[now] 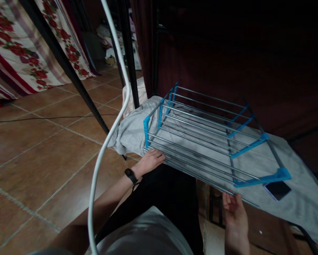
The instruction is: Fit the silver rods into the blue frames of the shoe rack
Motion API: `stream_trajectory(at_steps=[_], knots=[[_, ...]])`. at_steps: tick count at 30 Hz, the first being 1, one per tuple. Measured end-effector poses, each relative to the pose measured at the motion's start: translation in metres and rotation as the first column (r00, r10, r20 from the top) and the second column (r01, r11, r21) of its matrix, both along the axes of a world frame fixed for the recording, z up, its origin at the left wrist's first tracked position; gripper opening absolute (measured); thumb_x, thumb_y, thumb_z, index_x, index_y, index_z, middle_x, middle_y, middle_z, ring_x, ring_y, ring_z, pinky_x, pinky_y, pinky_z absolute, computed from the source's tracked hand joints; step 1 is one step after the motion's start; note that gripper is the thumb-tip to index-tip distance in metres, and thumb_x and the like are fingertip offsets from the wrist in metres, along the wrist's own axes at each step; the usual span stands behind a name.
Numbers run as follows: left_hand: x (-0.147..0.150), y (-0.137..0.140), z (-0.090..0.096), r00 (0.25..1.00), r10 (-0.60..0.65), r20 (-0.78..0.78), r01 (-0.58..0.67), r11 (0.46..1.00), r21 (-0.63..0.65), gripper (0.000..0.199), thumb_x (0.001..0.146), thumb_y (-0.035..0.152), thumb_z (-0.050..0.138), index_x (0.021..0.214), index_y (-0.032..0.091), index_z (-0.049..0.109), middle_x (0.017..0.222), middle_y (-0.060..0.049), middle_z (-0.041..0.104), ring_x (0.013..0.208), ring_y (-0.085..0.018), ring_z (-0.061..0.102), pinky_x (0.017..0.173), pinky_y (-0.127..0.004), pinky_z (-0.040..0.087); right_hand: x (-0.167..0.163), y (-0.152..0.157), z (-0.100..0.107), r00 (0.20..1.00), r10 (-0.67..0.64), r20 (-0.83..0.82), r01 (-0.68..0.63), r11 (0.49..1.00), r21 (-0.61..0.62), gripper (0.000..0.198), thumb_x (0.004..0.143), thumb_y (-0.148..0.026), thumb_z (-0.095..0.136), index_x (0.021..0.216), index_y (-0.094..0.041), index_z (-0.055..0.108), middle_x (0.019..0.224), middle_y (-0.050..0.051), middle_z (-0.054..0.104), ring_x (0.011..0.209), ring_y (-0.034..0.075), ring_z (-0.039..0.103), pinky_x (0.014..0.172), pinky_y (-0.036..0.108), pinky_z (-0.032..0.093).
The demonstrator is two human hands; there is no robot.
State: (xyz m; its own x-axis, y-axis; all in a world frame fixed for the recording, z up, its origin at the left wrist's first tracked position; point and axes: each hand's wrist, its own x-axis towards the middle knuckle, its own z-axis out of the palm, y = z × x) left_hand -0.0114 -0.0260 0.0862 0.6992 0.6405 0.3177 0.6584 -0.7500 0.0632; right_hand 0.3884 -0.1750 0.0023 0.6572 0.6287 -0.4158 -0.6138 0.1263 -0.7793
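A drying rack [250,146] with metal rods and blue plastic brackets lies at a tilt on a grey cloth-covered board [294,209]. My left hand [153,160] is on the rack's near rod at its left end, fingers bent over it. At the right part of the near edge, my right hand [234,209] has its palm turned up, with its fingers curled at the lower rod and thumb beside it. A dark-screened phone [277,190] rests on the cloth by the rack's right blue bracket.
A white cable [102,152] hangs close in front of the camera. Black metal poles [68,71] stand at the left, over a tiled floor [42,156]. Dark red curtain [214,60] hangs behind the board; a floral curtain [21,46] is at far left.
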Motion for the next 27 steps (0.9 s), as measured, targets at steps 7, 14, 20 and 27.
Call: stream_trajectory(at_steps=[7, 14, 20, 27], knots=[[-0.007, 0.003, -0.009, 0.999, 0.026, -0.031, -0.025, 0.999, 0.039, 0.026, 0.097, 0.036, 0.039, 0.099, 0.02, 0.06, 0.085, -0.005, 0.057, 0.081, -0.018, 0.052, 0.078, -0.033, 0.036, 0.003, 0.013, 0.006, 0.997, -0.017, -0.075, 0.018, 1.0, 0.014, 0.01, 0.079, -0.019, 0.067, 0.088, -0.019, 0.064, 0.092, 0.0, 0.067, 0.089, 0.011, 0.067, 0.082, 0.026, 0.058], [-0.005, 0.002, -0.011, 1.0, 0.018, -0.019, -0.017, 0.999, 0.032, 0.024, 0.097, 0.032, 0.04, 0.107, 0.019, 0.057, 0.091, -0.006, 0.059, 0.085, -0.019, 0.053, 0.079, -0.033, 0.037, 0.008, 0.002, 0.019, 0.998, -0.003, 0.063, 0.001, 1.0, 0.03, 0.02, 0.075, -0.021, 0.074, 0.093, -0.018, 0.064, 0.097, 0.0, 0.067, 0.094, 0.011, 0.065, 0.089, 0.025, 0.055], [-0.004, 0.004, -0.006, 0.998, 0.012, -0.06, -0.008, 0.998, 0.061, 0.024, 0.098, 0.027, 0.035, 0.095, 0.019, 0.058, 0.088, -0.005, 0.057, 0.081, -0.018, 0.051, 0.076, -0.033, 0.036, 0.016, -0.004, 0.018, 0.997, -0.062, 0.034, 0.062, 0.998, -0.001, 0.017, 0.079, -0.027, 0.072, 0.091, -0.02, 0.063, 0.09, -0.002, 0.066, 0.085, 0.009, 0.066, 0.084, 0.022, 0.055], [-0.003, 0.005, -0.003, 1.0, 0.005, -0.03, -0.004, 1.0, 0.022, 0.021, 0.096, 0.028, 0.041, 0.097, 0.02, 0.06, 0.086, -0.006, 0.056, 0.08, -0.019, 0.05, 0.075, -0.034, 0.035, 0.021, -0.002, 0.02, 0.998, -0.056, 0.012, 0.056, 0.998, 0.018, 0.012, 0.076, -0.018, 0.07, 0.086, -0.019, 0.064, 0.091, 0.0, 0.067, 0.089, 0.012, 0.067, 0.087, 0.027, 0.056]])
